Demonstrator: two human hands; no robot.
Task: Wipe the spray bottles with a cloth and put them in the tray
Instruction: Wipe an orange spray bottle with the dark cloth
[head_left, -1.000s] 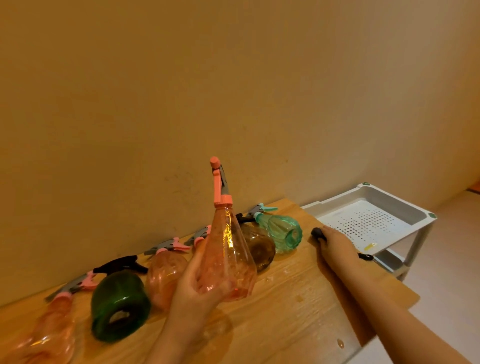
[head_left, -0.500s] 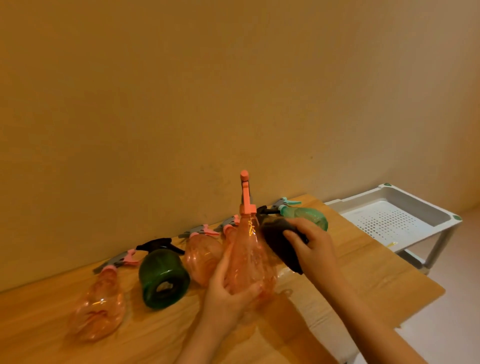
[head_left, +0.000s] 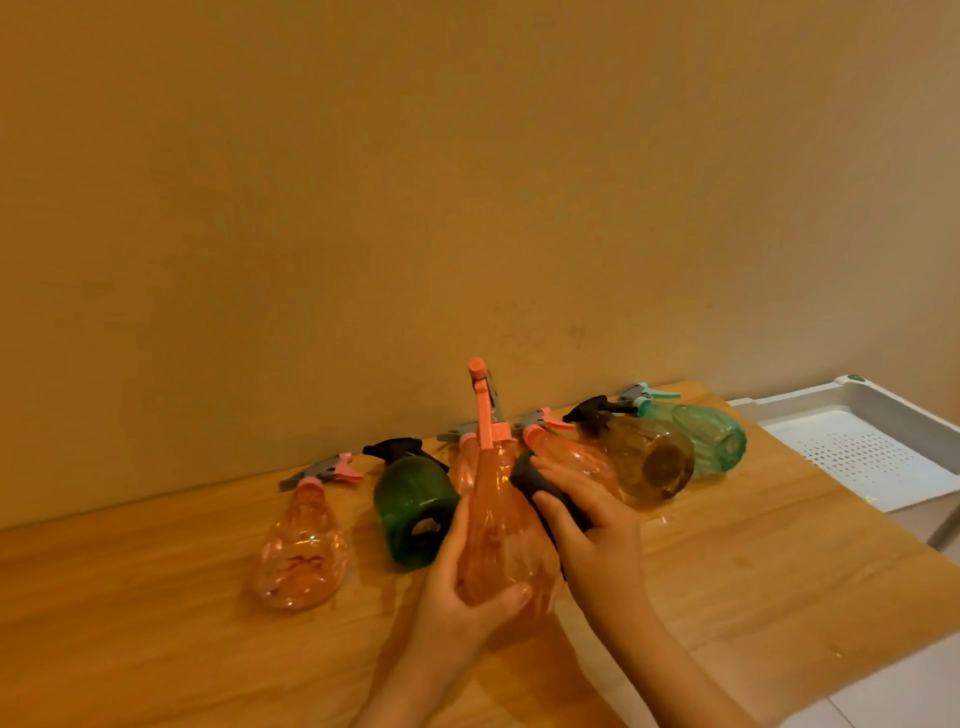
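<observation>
Centrally, the left hand (head_left: 457, 597) gripped the lower body of an upright pink spray bottle (head_left: 501, 525), thumb curled across its front, holding it over the wooden table (head_left: 753, 561). The right hand (head_left: 592, 530) pressed a dark cloth (head_left: 535, 480) against the bottle's right shoulder, fingers curled round the cloth.

Crowding behind the held bottle, other bottles lay on their sides along the wall. At nine o'clock from it lay a pink bottle (head_left: 304, 551), and just beside, at ten o'clock, a dark green bottle (head_left: 413, 506) with a black trigger. Directly behind, partly hidden, were two more pink bottles; how they touched could not be told. At two o'clock lay an amber bottle (head_left: 644, 457), base toward the camera, with a teal bottle (head_left: 706, 431) touching or just beside it further out.

The white tray (head_left: 883, 410) with a perforated floor stood at three o'clock, off the table's right edge, the amber and teal bottles lying between it and the hands.
</observation>
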